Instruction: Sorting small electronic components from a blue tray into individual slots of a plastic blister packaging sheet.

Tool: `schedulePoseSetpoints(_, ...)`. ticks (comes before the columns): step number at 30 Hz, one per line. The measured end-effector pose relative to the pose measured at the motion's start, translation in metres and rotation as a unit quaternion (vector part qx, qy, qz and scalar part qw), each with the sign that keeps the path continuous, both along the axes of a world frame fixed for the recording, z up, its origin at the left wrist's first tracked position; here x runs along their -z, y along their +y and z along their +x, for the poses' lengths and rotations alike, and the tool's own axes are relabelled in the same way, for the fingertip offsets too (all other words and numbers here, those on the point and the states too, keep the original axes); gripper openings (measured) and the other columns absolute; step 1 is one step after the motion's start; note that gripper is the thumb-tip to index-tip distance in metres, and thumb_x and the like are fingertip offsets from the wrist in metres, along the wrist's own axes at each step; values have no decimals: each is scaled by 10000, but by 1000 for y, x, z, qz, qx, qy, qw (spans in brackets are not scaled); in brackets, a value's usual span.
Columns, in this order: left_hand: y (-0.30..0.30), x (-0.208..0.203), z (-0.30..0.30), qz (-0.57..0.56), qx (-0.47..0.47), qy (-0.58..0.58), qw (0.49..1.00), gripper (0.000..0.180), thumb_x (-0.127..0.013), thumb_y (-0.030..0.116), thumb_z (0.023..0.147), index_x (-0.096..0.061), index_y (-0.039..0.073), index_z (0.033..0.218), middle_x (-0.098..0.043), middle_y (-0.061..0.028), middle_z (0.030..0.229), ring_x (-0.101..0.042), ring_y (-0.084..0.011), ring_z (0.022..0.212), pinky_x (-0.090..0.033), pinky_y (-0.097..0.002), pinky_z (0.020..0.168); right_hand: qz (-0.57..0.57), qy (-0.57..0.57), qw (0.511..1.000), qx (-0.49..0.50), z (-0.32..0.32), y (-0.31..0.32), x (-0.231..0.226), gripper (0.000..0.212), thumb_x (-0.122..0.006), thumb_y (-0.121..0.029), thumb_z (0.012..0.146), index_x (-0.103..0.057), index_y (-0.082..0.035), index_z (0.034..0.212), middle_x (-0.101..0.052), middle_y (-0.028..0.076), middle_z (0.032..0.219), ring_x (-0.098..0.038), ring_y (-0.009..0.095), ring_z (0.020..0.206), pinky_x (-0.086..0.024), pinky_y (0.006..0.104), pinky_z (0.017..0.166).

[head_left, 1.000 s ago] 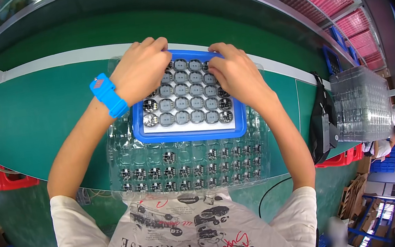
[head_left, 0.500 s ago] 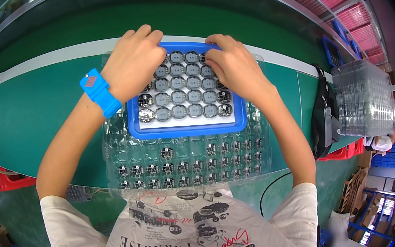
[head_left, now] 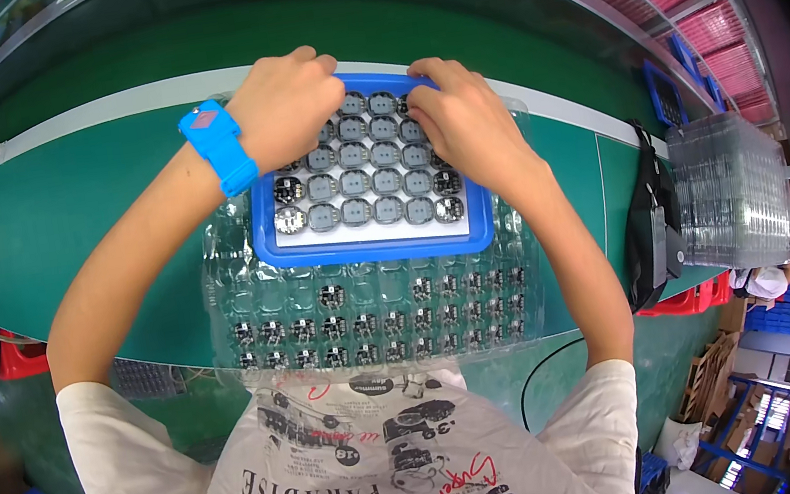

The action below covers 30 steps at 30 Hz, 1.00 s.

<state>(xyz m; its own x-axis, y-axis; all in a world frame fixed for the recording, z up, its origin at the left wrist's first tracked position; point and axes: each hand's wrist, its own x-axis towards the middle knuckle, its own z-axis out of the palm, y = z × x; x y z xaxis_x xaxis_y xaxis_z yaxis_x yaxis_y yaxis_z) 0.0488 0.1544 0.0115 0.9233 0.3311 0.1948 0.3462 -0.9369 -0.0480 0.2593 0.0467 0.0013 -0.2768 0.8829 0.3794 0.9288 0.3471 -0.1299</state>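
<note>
Your left hand (head_left: 290, 110) and right hand (head_left: 468, 120) are resting, fingers half-curled, over the far corners of a smooth blue tray (head_left: 365, 247).
You are keeping both grips partly closed; whether either is pinching anything, I cannot tell. Between and below your hands, the round-cornered tray is showing rows of matte grey, squarish-round parts (head_left: 355, 183), with glossier black ones (head_left: 287, 190) flanking them, on a white liner (head_left: 437, 228). Nearer you than the grip, a clear, dimpled plastic sheet (head_left: 380, 280) is cradling small dark circuit pieces (head_left: 334, 327).
</note>
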Motion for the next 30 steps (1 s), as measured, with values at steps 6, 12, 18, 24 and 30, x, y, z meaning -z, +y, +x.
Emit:
schedulePoseSetpoints(6,7,-6,-12,-32,24,-57,998,90,-679,68,780,-672,-7,828,-611,-115,866,-597,-299,919,-528,-400,752,63,43,997,-7,-2,0,-2,104,-667,-56,820,-659,48,824,-628,186,1111,-594,335,1054,-477,432,918)
schedulePoseSetpoints(12,-62,-49,-49,-143,43,-16,989,75,-655,86,810,-623,19,814,-577,-127,779,-609,-310,718,-504,-406,639,-134,86,987,-8,-3,-73,-45,209,-677,-168,859,-597,-15,741,-644,135,800,-646,322,783,-516,438,664)
schedulePoseSetpoints(18,-140,-13,-82,-202,100,96,969,94,-631,95,716,-553,50,689,-542,-90,719,-613,-228,634,-489,-364,512,-338,9,940,-52,-42,-139,-42,110,-659,-102,791,-593,-14,789,-615,110,622,-651,326,578,-510,419,500)
schedulePoseSetpoints(24,-138,4,-72,-201,110,107,967,94,-649,87,698,-585,38,746,-556,-89,732,-634,-241,622,-495,-369,517,-333,-36,940,-71,-56,-137,-20,99,-632,-45,714,-612,-7,803,-647,131,693,-678,307,617,-530,408,514)
schedulePoseSetpoints(30,-110,-33,-72,-233,66,-24,970,105,-660,94,774,-572,39,790,-549,-107,800,-605,-278,663,-489,-393,548,-322,-23,943,-78,-55,-134,-18,104,-629,-34,696,-621,-6,796,-656,140,745,-682,305,641,-530,400,522)
